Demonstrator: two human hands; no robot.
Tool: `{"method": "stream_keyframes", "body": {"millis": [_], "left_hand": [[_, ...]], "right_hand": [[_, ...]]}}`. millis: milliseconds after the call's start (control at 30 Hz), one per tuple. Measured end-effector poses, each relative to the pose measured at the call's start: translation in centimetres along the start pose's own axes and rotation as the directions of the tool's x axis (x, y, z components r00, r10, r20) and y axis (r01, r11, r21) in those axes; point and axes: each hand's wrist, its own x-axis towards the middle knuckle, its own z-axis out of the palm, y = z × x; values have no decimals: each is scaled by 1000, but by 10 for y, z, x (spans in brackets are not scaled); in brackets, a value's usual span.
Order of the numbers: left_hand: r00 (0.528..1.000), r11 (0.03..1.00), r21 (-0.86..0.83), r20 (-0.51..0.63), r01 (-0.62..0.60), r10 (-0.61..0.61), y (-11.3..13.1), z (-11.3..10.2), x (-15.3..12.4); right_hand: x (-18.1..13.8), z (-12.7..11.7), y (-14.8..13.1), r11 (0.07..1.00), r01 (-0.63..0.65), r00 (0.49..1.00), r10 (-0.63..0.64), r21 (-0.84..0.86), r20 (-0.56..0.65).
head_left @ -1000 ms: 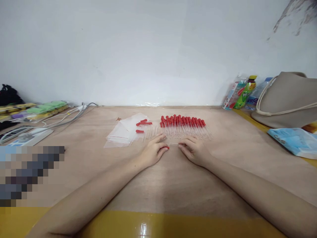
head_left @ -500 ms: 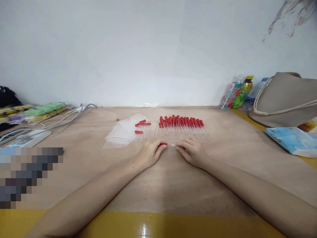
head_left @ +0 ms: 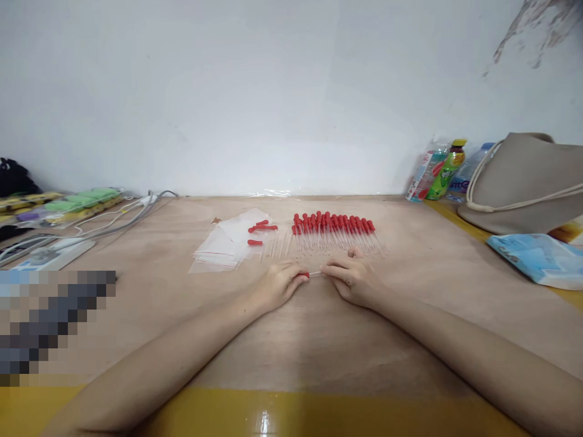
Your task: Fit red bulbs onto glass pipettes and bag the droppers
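My left hand [head_left: 276,284] pinches the red rubber bulb [head_left: 304,275] of a small dropper. My right hand [head_left: 350,278] pinches the clear glass tube [head_left: 315,274] of the same dropper, the two hands almost touching just above the wooden table [head_left: 319,340]. Behind the hands lies a row of several finished droppers with red bulbs [head_left: 334,229]. Left of that row, bare glass tubes [head_left: 277,244] and three loose red bulbs [head_left: 260,229] lie beside a pile of small clear zip bags [head_left: 225,246].
Bottles [head_left: 439,170], a beige bag [head_left: 523,182] and a blue packet [head_left: 537,258] sit at the right. Cables [head_left: 122,215], a power strip [head_left: 45,252] and coloured packs [head_left: 68,203] lie at the left. A blurred patch [head_left: 50,321] covers the near left.
The hands have drawn closer together, the gap of visible glass tube between them shrinking, and the pair has shifted slightly toward me. Nothing else has moved.
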Motion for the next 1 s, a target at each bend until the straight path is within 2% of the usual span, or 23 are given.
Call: {"method": "stream_keyframes", "body": {"millis": [100,233,333,467,567,700,1000], "left_hand": [[1000,999,40,-13,-27,28,-2,0,0],[998,1000,-10,-69,-14,13,-5,-4,0],[998,999,-43,-64,-17,14,-6,-5,0],[999,997,-81,-47,20,-24,-5,-6,1],[998,994,-97,-40,42,-46,-5,-4,1],[998,998,-61,-65,-14,10,-10,0,-1],[996,995,-84,-78,-57,50,-12,4,-1]], "right_hand": [[2,-2,-5,999,-37,999,37,-4,35],[4,-2,-9,999,-37,999,37,10,27],[5,-1,-8,1000,-22,1000,22,12,2],[3,2,-7,992,-74,997,74,104,-2],[3,5,-7,987,-60,997,68,148,-48],[6,7,-9,986,-10,998,21,164,-65],[13,11,-13,983,-11,999,18,184,-36]]}}
